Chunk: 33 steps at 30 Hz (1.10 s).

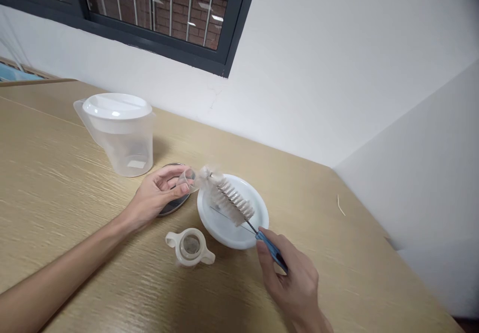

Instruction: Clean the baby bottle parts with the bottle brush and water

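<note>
My left hand (pixel 161 188) pinches a small clear plastic cup (pixel 188 179) between thumb and fingers, its mouth turned to the right. My right hand (pixel 292 273) grips a bottle brush (pixel 234 202) by its blue handle. The white bristles slant up and left over a white bowl (pixel 264 228), and the brush tip is close to the cup; whether they touch I cannot tell. A thin wire runs beside the brush from the handle. Nearer me stands a whitish two-handled ring piece (pixel 190 247) with a round opening in its middle.
A translucent pitcher (pixel 129 143) with a white lid stands at the back left. Partly under my left hand lies a dark round disc (pixel 174 207) with a shiny rim. A thin pale strip (pixel 340 206) rests on the wooden table (pixel 355 268) at the right. Behind is a white wall.
</note>
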Each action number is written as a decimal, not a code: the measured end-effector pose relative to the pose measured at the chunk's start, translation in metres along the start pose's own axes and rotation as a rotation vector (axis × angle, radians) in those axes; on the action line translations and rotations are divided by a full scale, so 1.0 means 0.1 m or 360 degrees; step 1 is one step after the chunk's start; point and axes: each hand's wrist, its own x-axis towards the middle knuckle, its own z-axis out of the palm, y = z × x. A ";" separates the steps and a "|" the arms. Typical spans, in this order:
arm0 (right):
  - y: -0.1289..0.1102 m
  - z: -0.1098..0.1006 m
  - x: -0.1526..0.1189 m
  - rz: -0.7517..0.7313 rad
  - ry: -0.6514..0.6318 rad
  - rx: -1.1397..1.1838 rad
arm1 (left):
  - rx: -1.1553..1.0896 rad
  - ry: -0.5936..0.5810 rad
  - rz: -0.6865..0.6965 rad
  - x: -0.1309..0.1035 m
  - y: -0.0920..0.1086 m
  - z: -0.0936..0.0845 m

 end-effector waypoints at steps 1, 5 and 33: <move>0.00 0.01 0.00 0.0005 -0.0010 0.0008 | -0.0012 -0.0007 -0.0001 0.00 0.00 0.00; 0.01 0.02 0.00 0.0011 -0.0003 0.0025 | -0.0067 0.0001 -0.0012 0.00 -0.02 -0.01; 0.01 0.00 0.00 0.0010 0.0006 -0.0023 | 0.0013 -0.0093 -0.0187 -0.03 0.06 0.02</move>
